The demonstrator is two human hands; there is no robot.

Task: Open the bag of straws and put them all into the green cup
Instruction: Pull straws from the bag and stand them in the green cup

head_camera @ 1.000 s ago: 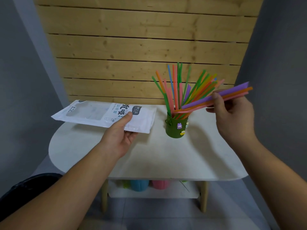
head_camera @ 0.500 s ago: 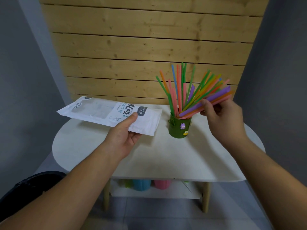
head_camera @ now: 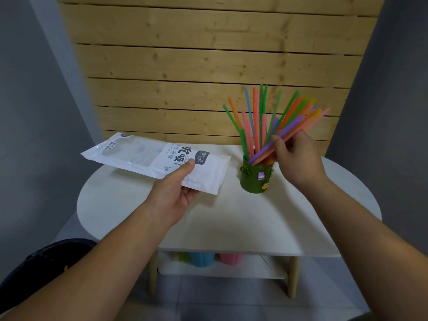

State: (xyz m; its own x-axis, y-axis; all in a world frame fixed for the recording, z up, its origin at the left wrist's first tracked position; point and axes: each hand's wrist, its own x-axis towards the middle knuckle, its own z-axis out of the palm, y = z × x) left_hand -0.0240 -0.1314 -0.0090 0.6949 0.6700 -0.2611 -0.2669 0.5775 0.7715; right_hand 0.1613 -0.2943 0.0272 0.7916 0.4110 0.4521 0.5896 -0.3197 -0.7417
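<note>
left hand (head_camera: 174,195) pinches the white straw bag (head_camera: 148,158) at its near edge, thumb on top, bag held flat over the counter (head_camera: 231,223). Green cup (head_camera: 254,179) stands on the counter between the hands, with straws (head_camera: 257,119) fanned out of it. right hand (head_camera: 297,158), just right of the cup, grips a purple/orange/pink bunch (head_camera: 289,130), lower ends at the cup mouth.
</note>
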